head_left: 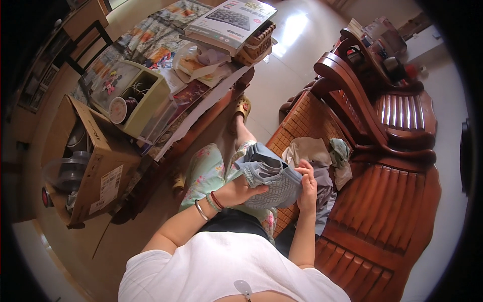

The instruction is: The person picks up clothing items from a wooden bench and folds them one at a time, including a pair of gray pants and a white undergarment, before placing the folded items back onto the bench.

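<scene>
A grey-blue bra point(277, 190) with textured cups and wide straps is held above my lap, its cups folded together. On its left side my left hand point(240, 192) is closed on it, thumb over the near face and the other fingers largely hidden. Its right edge is pinched by my right hand point(306, 185), with some fingertips raised. Just beyond that hand, a beige and grey pile of clothes point(308, 151) lies on the woven seat mat, beside a small greenish cloth point(340, 151).
To my right stands a slatted dark wooden sofa point(375, 211); its woven mat point(314, 118) reaches forward. At left are an open cardboard box point(95, 166), a pale green storage box point(136, 98) on the table, a plastic bag point(201, 65) and a flat keyboard box point(231, 22).
</scene>
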The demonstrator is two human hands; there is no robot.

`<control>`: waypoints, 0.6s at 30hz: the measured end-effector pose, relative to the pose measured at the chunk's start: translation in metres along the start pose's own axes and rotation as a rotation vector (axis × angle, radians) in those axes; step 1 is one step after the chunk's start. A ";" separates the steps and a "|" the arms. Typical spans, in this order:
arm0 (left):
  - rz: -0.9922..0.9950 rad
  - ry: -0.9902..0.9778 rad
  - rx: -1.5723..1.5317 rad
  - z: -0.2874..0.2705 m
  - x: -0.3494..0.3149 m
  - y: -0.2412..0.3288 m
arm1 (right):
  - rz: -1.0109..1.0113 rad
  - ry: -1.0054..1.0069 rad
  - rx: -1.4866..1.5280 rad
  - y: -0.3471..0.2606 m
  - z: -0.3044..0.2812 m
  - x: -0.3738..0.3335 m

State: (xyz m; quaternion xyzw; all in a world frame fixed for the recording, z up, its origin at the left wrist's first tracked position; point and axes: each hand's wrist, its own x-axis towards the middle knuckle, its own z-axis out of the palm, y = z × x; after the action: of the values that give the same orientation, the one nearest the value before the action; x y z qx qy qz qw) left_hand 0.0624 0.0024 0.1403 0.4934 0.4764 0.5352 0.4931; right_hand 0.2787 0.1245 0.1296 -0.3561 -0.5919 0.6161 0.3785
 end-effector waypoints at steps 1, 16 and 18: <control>0.058 0.000 0.040 -0.001 0.000 -0.001 | -0.146 0.008 -0.181 -0.002 0.000 0.004; 0.088 -0.061 0.075 -0.007 0.001 0.026 | 0.540 -0.078 1.019 0.035 0.035 -0.044; 0.077 -0.051 0.066 -0.006 -0.001 0.028 | 0.529 -0.064 1.053 0.027 0.042 -0.053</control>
State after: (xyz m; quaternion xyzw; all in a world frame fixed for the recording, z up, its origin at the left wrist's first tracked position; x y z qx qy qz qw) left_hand 0.0545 -0.0002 0.1680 0.5409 0.4618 0.5249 0.4676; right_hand 0.2645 0.0583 0.1043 -0.2372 -0.1087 0.9109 0.3197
